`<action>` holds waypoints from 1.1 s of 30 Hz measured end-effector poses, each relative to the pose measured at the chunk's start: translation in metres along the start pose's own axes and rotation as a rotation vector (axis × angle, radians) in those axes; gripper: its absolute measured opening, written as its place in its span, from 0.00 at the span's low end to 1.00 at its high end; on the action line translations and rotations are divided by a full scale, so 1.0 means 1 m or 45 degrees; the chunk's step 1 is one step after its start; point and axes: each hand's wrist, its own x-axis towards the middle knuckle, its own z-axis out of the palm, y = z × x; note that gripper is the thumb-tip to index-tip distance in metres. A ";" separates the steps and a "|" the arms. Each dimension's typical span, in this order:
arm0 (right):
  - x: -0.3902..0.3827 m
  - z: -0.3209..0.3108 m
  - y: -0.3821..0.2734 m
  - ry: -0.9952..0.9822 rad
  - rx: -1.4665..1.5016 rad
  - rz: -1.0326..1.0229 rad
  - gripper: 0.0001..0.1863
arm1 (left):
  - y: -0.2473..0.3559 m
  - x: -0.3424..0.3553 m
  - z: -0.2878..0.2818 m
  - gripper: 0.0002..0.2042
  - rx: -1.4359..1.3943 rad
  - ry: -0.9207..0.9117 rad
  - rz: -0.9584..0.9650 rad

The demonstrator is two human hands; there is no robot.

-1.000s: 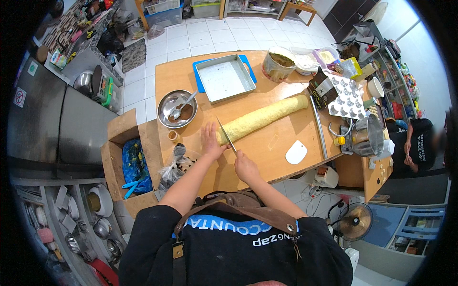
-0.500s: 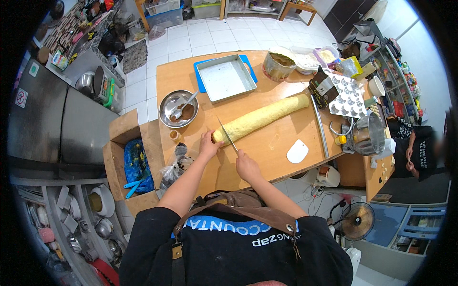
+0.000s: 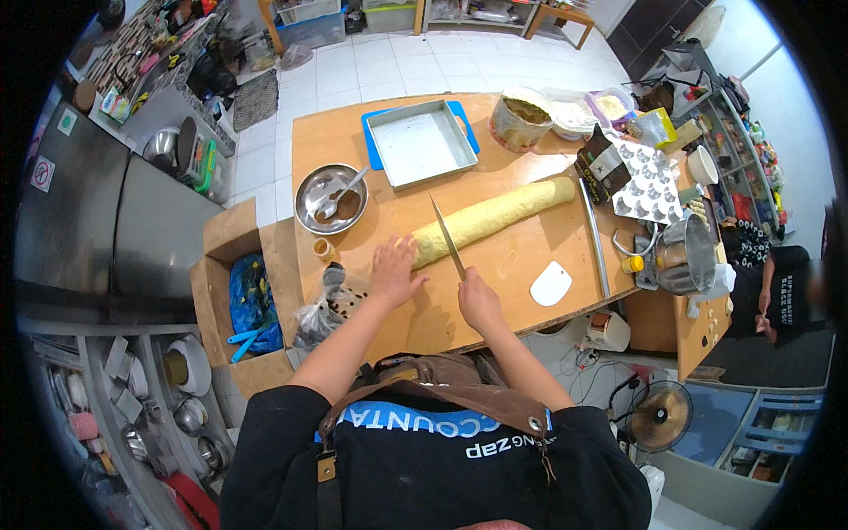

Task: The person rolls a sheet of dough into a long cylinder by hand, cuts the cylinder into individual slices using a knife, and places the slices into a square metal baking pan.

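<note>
A long pale-yellow dough roll (image 3: 508, 210) lies slantwise across the wooden table (image 3: 353, 252). My left hand (image 3: 395, 272) rests at its near left end, fingers spread and covering that tip. In my right hand (image 3: 480, 302) is the handle of a knife (image 3: 448, 237). The blade points away from me, over the roll a little right of my left hand; whether it touches the dough I cannot tell. Left of the roll stands a steel bowl (image 3: 306, 189) with brown powder and a spoon (image 3: 346, 193). A small jar (image 3: 324, 250) is just beside my left hand.
Behind the roll sits a square metal pan (image 3: 422, 146) on a blue board. A white scraper (image 3: 549, 283), a metal rod (image 3: 594, 238), a black packet (image 3: 604, 168) and a moulded tray (image 3: 647, 184) lie rightward. A cardboard box (image 3: 231, 212) stands left. A person (image 3: 782, 287) is at far right.
My right hand and the knife have shifted right along the roll. My left hand has gone from gripping the roll's end to spreading flat over it.
</note>
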 end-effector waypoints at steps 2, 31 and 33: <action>-0.002 0.003 0.000 0.002 0.004 -0.023 0.11 | 0.005 -0.007 0.004 0.40 0.196 -0.057 0.181; 0.003 0.007 0.003 -0.035 -0.027 -0.066 0.11 | 0.009 -0.012 0.011 0.42 0.197 -0.110 0.089; 0.003 0.006 0.002 -0.053 -0.040 -0.048 0.11 | 0.006 -0.013 0.012 0.43 0.172 -0.098 0.056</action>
